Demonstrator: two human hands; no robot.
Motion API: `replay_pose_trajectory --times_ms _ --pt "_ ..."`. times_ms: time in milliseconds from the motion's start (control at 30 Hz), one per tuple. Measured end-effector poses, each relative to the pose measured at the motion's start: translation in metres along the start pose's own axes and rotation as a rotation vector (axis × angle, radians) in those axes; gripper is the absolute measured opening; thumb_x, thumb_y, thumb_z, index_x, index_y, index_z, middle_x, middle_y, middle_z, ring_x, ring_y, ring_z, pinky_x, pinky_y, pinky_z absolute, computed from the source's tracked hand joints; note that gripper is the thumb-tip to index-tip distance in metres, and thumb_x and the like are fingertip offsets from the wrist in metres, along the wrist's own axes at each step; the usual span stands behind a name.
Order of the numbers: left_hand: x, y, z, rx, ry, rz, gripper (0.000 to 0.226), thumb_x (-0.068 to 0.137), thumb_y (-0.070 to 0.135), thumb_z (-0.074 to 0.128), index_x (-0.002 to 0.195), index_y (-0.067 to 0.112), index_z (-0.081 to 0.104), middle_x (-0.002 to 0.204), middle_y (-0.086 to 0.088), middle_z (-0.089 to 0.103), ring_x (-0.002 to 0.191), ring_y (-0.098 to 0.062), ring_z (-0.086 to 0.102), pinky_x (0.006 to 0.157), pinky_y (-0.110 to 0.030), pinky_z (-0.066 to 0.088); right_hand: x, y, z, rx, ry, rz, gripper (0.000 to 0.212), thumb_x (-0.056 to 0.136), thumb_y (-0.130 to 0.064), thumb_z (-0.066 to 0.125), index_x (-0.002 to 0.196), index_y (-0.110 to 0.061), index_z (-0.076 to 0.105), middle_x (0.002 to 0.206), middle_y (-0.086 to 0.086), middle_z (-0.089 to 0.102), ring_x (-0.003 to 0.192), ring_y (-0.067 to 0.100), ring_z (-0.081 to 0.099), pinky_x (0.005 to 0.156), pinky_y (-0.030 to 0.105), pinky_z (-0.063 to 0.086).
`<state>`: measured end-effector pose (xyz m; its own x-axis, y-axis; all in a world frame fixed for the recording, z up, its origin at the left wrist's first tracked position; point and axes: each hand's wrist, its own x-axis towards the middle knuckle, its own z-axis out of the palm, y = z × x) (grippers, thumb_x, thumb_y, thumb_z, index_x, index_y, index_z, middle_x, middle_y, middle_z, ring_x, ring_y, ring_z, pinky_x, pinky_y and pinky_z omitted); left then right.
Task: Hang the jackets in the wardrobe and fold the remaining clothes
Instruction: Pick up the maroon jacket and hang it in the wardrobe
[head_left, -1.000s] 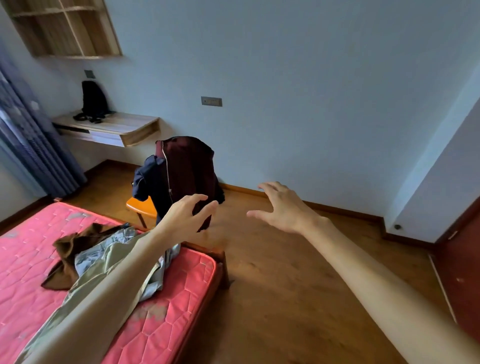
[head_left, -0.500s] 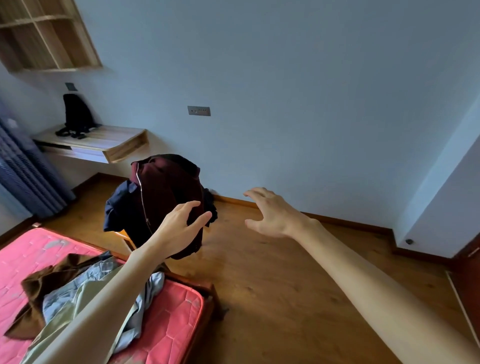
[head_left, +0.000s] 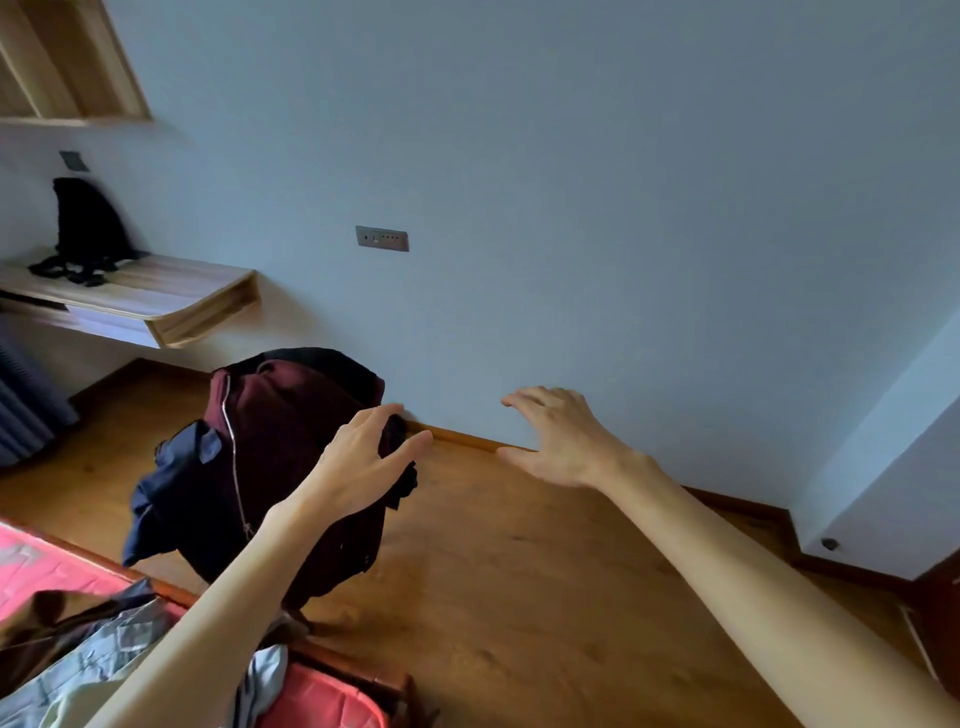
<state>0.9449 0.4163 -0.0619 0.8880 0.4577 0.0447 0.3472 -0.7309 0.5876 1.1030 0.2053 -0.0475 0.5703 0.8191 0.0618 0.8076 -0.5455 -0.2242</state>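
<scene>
A dark maroon jacket (head_left: 291, 457) with a silver zip hangs draped over a chair, on top of a navy jacket (head_left: 166, 488) and a black garment (head_left: 322, 359). My left hand (head_left: 363, 462) reaches out in front of the maroon jacket's right side, fingers spread, holding nothing. My right hand (head_left: 561, 436) is stretched forward over the floor to the right of the chair, fingers spread and empty. A pile of loose clothes (head_left: 98, 665), brown, light blue and pale green, lies on the pink mattress (head_left: 322, 701) at the lower left.
A wall-mounted wooden desk (head_left: 156, 301) with a black bag (head_left: 88, 228) stands at the left under an open shelf (head_left: 67, 62). Blue curtains (head_left: 26, 405) hang at the far left. Wooden floor (head_left: 519, 571) stretches right to a wall corner (head_left: 883, 467).
The view has moved closer to the chair with the jackets and swung right. Both hands stay outstretched and empty, now nearer the maroon jacket. Less of the bed shows.
</scene>
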Motion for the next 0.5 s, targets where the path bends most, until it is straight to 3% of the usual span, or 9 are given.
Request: replay_pose_trajectory --times_ms 133,500 --pt "0.054 -0.026 -0.017 0.024 0.047 0.022 0.076 0.09 0.071 0.047 0.15 0.026 0.038 0.156 -0.002 0.038 0.143 -0.026 0.036 0.117 -0.052 0.03 0.063 0.0 0.001 -0.03 0.013 -0.02 0.07 0.093 -0.055 0.054 0.151 -0.023 0.034 0.159 0.001 0.029 0.151 0.02 0.013 0.124 0.042 0.002" --pt "0.132 -0.102 -0.043 0.042 0.091 -0.095 0.072 0.091 0.066 0.052 0.15 0.028 0.038 0.155 -0.001 0.04 0.143 -0.024 0.036 0.116 -0.047 0.033 0.204 -0.017 0.033 0.023 -0.079 -0.166 0.067 0.094 -0.051 0.055 0.151 -0.022 0.035 0.159 0.002 0.029 0.15 0.019 0.017 0.122 0.037 0.004"
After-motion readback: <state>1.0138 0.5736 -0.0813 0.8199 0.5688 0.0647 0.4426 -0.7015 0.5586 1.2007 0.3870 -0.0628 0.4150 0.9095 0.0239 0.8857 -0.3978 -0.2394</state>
